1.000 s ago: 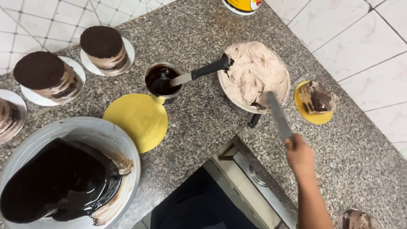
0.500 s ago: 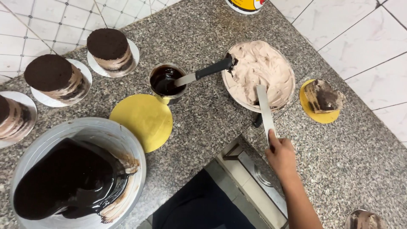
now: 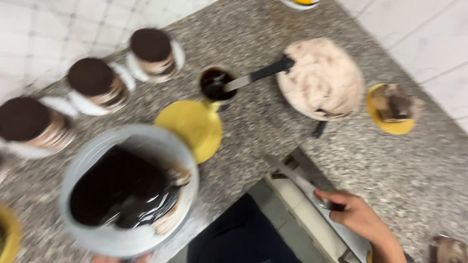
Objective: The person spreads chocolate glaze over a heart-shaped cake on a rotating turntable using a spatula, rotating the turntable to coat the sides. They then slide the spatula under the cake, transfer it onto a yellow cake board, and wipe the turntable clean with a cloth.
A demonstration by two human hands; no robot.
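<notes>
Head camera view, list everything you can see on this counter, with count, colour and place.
Chocolate bowl: one, grey, dark chocolate inside, near left.
Small cakes: three, dark-topped, on white plates, far left.
Round board: one, yellow, bare, centre.
Cup: one, dark sauce, a utensil in it, centre.
Cream bowl: one, pale brown cream, far right.
Cake piece: one, on yellow board, right.
Spatula: one, metal, counter edge.
Counter: grey granite.
Right hand: grips spatula.

On the counter there are three small chocolate cakes (image 3: 151, 53) (image 3: 92, 83) (image 3: 27, 124), two bowls (image 3: 129, 190) (image 3: 321, 80), three yellow round boards (image 3: 192, 127) (image 3: 392, 109) (image 3: 7, 234), one cup (image 3: 215, 84), and one spatula (image 3: 297, 181).
</notes>
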